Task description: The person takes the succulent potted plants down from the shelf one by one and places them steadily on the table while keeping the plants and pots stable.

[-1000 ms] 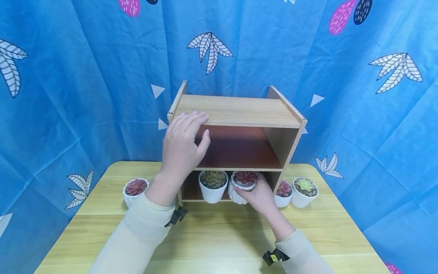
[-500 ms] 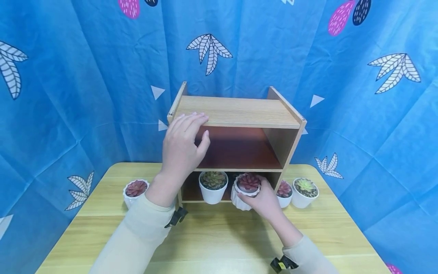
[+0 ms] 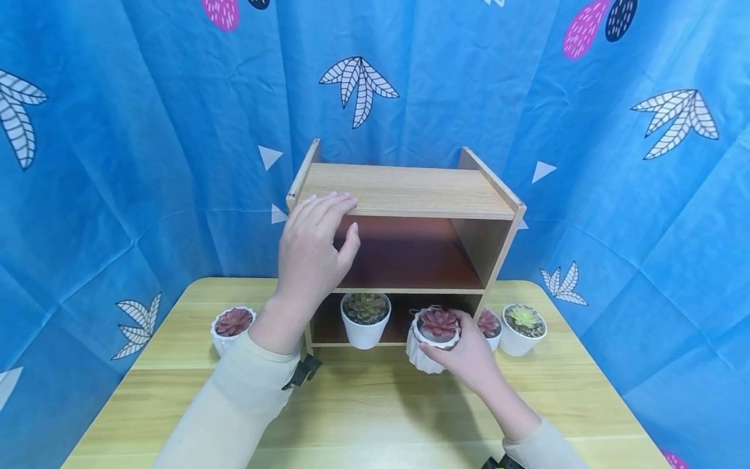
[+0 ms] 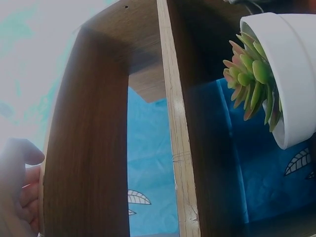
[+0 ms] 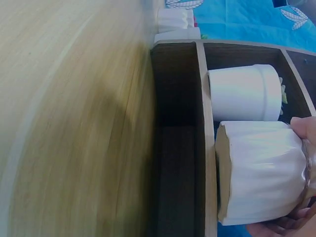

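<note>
My right hand [image 3: 470, 357] grips a fluted white pot [image 3: 423, 355] holding a dark red succulent [image 3: 439, 324]. It hangs in front of the bottom compartment of a wooden shelf [image 3: 404, 189]; the right wrist view shows the underside of the pot [image 5: 264, 173] free, with fingers around its rim. My left hand [image 3: 312, 251] rests at the front left edge of the top board, fingers extended and thumb apart. A smooth white pot [image 3: 364, 333] with a green succulent [image 4: 252, 74] stands in the bottom compartment, left of the held pot.
Right of the shelf stand a pot with a red succulent [image 3: 489, 323] and a white pot with a light green succulent [image 3: 523, 329]. Another red succulent pot [image 3: 232, 326] stands at the left. The wooden table [image 3: 351, 417] meets a blue curtain [image 3: 176, 130] behind.
My right hand has drawn the fluted pot out of the bottom compartment, toward me and to the right. The left hand stays at the top board.
</note>
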A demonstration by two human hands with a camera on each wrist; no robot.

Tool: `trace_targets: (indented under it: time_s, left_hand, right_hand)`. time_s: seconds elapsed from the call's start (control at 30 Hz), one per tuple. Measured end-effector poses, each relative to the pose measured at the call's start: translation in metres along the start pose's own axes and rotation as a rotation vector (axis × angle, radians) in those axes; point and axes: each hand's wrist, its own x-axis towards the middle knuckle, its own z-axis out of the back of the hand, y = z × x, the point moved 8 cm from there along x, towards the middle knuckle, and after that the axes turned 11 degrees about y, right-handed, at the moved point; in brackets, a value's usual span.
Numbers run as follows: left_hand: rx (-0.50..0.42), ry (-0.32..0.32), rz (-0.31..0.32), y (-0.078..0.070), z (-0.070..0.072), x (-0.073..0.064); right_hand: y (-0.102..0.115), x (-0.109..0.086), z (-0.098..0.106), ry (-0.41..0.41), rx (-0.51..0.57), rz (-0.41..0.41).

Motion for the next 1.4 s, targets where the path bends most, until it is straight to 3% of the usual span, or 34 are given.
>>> trace_targets:
  time_s: [0.8, 1.17, 1.4]
  left_hand:
    - [0.003, 0.0, -0.001, -0.001, 0.001, -0.001]
    - [0.007, -0.002, -0.003, 0.0, 0.001, 0.0]
    - [0.008, 0.006, -0.004, -0.002, 0.001, 0.0]
  right_hand:
    - [-0.017, -0.03, 0.043, 0.012, 0.003, -0.007]
    - [-0.032, -0.041, 0.061, 0.025, 0.017, -0.115]
    - [-0.036, -0.047, 0.073, 0.009, -0.007, -0.119]
